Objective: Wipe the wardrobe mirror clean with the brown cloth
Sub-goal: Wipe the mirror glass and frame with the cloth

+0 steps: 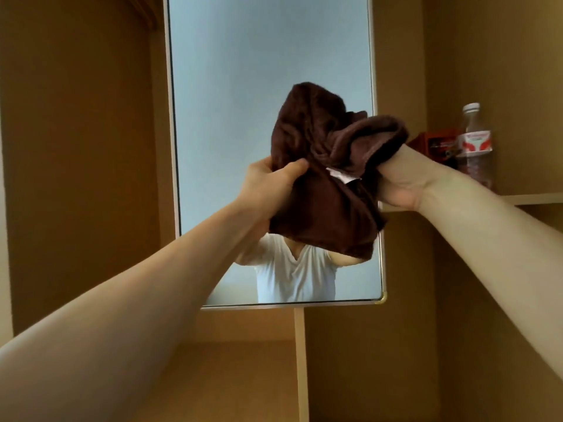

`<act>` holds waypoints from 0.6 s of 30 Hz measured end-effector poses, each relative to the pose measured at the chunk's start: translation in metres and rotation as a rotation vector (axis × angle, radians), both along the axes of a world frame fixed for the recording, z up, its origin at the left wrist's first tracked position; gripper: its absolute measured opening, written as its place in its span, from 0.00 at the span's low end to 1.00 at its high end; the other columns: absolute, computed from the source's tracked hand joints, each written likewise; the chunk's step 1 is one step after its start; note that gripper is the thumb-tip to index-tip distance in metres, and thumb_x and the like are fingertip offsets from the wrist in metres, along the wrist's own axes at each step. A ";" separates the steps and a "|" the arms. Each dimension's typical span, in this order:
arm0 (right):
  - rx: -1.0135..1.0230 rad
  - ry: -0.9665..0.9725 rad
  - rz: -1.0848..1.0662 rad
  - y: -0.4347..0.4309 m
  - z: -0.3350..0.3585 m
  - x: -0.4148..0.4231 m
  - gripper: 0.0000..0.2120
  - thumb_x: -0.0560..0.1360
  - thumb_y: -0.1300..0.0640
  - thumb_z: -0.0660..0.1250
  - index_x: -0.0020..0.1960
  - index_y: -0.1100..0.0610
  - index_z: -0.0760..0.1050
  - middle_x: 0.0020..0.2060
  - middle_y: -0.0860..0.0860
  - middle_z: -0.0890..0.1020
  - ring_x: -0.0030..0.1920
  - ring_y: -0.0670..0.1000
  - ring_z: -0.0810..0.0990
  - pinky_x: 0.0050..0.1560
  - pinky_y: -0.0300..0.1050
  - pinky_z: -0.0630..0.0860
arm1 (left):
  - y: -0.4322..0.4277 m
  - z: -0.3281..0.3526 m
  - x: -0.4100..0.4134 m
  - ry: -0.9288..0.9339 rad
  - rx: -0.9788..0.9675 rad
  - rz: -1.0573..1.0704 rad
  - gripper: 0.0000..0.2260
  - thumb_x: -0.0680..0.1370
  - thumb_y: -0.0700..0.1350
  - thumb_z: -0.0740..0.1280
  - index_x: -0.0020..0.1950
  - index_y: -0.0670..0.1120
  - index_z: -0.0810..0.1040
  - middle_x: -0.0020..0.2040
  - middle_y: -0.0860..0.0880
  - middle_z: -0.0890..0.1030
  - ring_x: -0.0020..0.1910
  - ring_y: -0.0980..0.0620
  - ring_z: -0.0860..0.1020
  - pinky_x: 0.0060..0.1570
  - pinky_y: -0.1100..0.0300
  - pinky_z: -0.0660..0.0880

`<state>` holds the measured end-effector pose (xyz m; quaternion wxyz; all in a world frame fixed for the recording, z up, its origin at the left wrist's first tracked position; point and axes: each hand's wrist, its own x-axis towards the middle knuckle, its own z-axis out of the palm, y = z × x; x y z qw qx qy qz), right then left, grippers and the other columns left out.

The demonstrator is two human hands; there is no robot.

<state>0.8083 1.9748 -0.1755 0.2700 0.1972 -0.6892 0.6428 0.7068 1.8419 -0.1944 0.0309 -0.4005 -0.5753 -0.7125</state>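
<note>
A tall framed wardrobe mirror (pixel 231 86) stands upright ahead of me. In front of its lower right part I hold a crumpled brown cloth (pixel 323 190) with a small white tag. My left hand (pixel 268 181) grips the cloth's left side, thumb on top. My right hand (pixel 402 181) holds the right side, its fingers buried in the folds. Whether the cloth touches the glass I cannot tell. The mirror's lower part reflects a person in a white T-shirt.
Brown wardrobe panels surround the mirror. To the right, a shelf (pixel 536 197) carries a clear plastic bottle (pixel 475 141) with a red and white label and a red box (pixel 438 144) beside it. A light vertical divider (pixel 301 360) runs down below the mirror.
</note>
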 end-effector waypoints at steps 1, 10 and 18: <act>0.017 -0.014 -0.063 0.002 0.005 0.000 0.12 0.79 0.58 0.59 0.60 0.59 0.75 0.53 0.55 0.82 0.52 0.52 0.82 0.48 0.44 0.80 | 0.001 0.003 -0.002 0.012 0.006 0.055 0.01 0.76 0.45 0.70 0.45 0.48 0.80 0.42 0.48 0.84 0.39 0.51 0.84 0.42 0.58 0.81; 1.105 0.402 -1.368 0.012 -0.005 -0.024 0.18 0.74 0.63 0.63 0.64 0.54 0.71 0.59 0.54 0.71 0.58 0.57 0.71 0.48 0.47 0.71 | 0.034 0.006 -0.035 0.362 -0.271 0.499 0.05 0.75 0.46 0.67 0.45 0.45 0.76 0.40 0.47 0.79 0.43 0.45 0.79 0.42 0.55 0.76; 1.087 0.178 -1.210 0.018 -0.029 -0.023 0.26 0.72 0.40 0.63 0.65 0.53 0.70 0.58 0.51 0.70 0.50 0.52 0.72 0.45 0.46 0.71 | 0.035 0.003 -0.042 0.787 -0.315 0.920 0.22 0.69 0.49 0.71 0.59 0.48 0.68 0.56 0.46 0.70 0.53 0.45 0.70 0.49 0.52 0.65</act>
